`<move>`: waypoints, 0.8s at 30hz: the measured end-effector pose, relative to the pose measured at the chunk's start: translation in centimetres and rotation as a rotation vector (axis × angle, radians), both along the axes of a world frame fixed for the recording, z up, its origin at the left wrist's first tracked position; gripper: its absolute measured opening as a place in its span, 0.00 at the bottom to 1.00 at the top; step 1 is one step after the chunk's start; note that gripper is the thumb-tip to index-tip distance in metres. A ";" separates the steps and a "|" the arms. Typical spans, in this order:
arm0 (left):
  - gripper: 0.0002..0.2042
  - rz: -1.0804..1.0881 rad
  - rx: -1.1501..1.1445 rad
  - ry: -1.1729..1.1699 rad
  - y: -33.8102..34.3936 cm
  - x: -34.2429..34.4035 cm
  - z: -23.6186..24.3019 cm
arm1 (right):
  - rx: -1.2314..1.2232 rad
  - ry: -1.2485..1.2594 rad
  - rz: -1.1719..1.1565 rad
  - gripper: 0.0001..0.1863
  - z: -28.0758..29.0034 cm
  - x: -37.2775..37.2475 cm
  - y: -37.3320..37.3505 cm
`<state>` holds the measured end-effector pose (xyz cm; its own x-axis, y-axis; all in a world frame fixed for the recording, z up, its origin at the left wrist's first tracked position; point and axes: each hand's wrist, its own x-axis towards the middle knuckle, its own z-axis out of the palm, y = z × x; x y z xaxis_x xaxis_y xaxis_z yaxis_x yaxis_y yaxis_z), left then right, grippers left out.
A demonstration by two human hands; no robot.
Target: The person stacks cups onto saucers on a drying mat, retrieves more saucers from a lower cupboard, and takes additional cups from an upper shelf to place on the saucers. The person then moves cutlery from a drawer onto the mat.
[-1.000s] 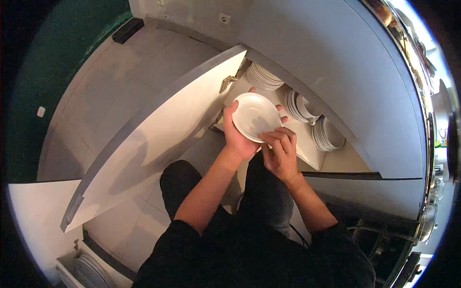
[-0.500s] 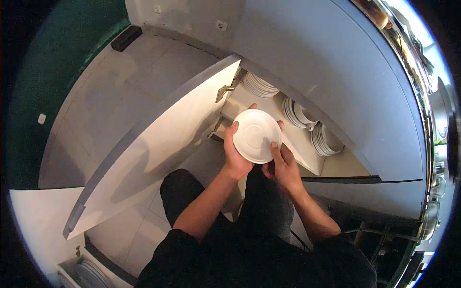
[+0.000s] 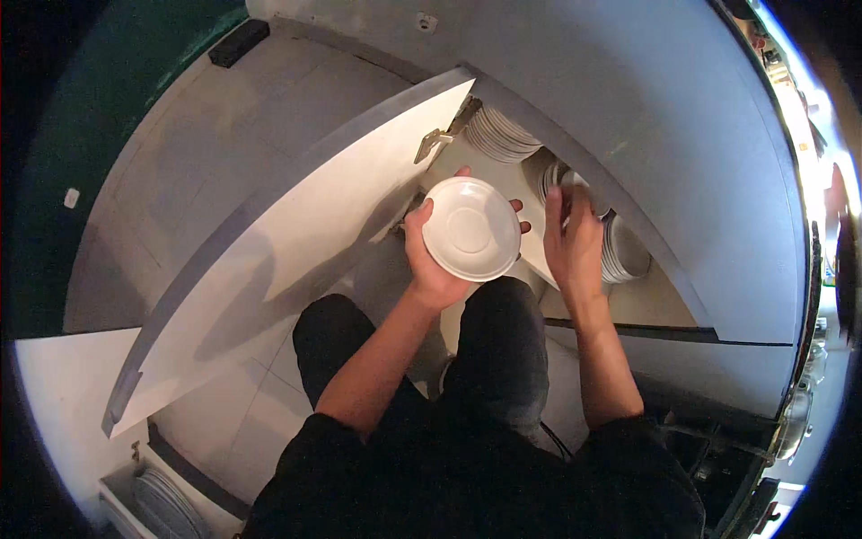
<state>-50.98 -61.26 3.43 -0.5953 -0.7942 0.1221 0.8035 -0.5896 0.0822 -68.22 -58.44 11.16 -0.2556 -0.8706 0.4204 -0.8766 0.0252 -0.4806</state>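
My left hand [image 3: 429, 274] holds a small round white saucer [image 3: 470, 220] by its rim, its fingers wrapped round from beneath. My right hand [image 3: 575, 251] is raised beside it over the middle plate stack [image 3: 546, 176] in the open cupboard, fingers bent; whether they grip anything is unclear. A taller stack of white plates [image 3: 498, 135] stands at the back left of the cupboard shelf, and another stack [image 3: 628, 247] sits at the right, partly behind my right hand.
The open cupboard door [image 3: 296, 242] curves across the left. My dark-clad knees are below the saucer. A low drawer with plates [image 3: 166, 503] is at lower left, a black block [image 3: 239, 41] lies by the far wall, and a hob [image 3: 709, 449] is at lower right.
My right hand has left the saucer's rim and moved up and right to the stacks. My left hand still holds the saucer, now raised from half a second ago.
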 end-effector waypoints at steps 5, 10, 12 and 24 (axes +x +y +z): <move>0.38 -0.004 0.036 -0.032 0.1 0.2 -0.7 | -0.264 0.491 0.079 0.13 -2.1 -1.9 -5.3; 0.39 -0.002 0.046 -0.024 0.4 0.0 -0.8 | -0.096 0.577 -0.028 0.14 -3.0 -3.4 -8.3; 0.37 -0.024 0.036 0.017 0.3 0.3 -0.9 | -0.316 0.736 0.016 0.16 -3.3 -3.8 -9.5; 0.38 -0.034 0.045 -0.009 0.2 0.5 -1.3 | -0.191 0.808 -0.020 0.15 -5.7 -7.4 -11.7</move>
